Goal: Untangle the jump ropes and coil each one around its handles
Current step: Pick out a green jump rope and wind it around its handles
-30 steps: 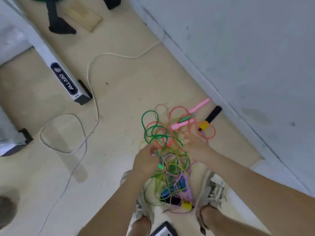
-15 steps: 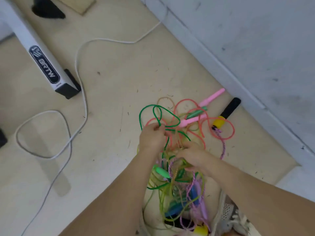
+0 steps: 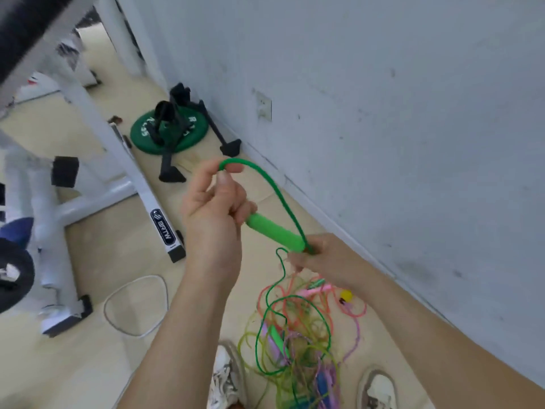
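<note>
Single head-worn wide-angle view, facing forward-down, close over left hand [image 3: 213, 208], right hand [image 3: 320, 261]; floor [image 3: 97, 370], wall [image 3: 413, 113] beyond.

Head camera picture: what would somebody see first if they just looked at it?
The bright green handle in the middle, gripped by the left hand, with the green rope arching from that hand's thumb to the right hand, which pinches it at the handle's other end. Below, a colourful tangle of ropes lies on the floor. Farther back, a green weight plate lies by the wall.
</note>
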`<action>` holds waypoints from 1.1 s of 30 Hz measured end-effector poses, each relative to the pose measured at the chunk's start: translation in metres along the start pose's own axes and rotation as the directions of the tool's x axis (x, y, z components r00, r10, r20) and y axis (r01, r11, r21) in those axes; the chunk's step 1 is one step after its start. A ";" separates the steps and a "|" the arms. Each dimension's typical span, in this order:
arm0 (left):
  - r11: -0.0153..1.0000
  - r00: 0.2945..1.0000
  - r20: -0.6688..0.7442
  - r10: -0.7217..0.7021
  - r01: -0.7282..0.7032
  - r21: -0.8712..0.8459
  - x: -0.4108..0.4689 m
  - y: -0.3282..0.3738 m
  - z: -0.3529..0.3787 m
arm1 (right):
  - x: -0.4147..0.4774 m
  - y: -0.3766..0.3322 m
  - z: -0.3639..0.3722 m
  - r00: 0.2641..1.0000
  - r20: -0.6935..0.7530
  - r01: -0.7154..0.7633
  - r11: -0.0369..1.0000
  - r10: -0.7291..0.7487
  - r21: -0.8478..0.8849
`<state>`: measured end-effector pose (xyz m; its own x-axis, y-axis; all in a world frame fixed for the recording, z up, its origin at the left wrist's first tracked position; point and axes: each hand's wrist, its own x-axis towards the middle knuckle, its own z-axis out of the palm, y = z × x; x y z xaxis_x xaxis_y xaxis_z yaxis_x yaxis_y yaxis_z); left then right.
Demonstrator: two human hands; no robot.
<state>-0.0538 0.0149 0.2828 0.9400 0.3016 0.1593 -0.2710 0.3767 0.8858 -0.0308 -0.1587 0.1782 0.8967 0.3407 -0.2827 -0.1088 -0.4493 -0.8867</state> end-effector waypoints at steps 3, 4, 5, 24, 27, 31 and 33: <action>0.998 0.973 -0.229 0.041 -0.051 -0.038 0.005 0.010 -0.040 | -0.021 0.034 0.003 0.979 0.011 -0.193 0.942 0.204 -0.275; 0.995 0.960 -0.279 0.030 -0.002 0.100 0.009 0.007 -0.055 | -0.030 0.038 0.000 0.963 0.006 -0.259 0.928 0.271 -0.267; 0.950 0.955 -0.295 0.006 0.086 0.299 0.012 0.000 -0.069 | -0.037 0.035 -0.004 0.947 -0.004 -0.317 0.929 0.322 -0.190; 0.809 0.794 0.216 -0.568 0.489 0.327 0.001 -0.076 -0.001 | -0.029 -0.014 -0.068 0.994 0.047 0.028 0.629 -0.102 0.777; 0.807 0.788 0.213 -0.578 0.591 0.002 0.007 -0.062 0.012 | -0.019 0.010 -0.034 0.945 0.320 -0.205 0.893 0.074 0.400; 0.839 0.871 0.146 -0.469 0.491 -0.236 0.020 -0.051 0.006 | -0.006 0.021 0.002 0.892 0.422 -0.103 0.982 0.160 -0.156; 0.854 0.913 0.092 -0.397 0.404 -0.327 0.029 -0.043 -0.004 | -0.004 0.015 0.000 0.888 0.429 -0.141 0.987 0.162 -0.079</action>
<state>-0.0159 0.0107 0.2480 0.9850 0.0457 -0.1662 0.0806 0.7302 0.6784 -0.0363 -0.1667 0.1660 0.5948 0.5848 -0.5516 -0.2004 -0.5566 -0.8062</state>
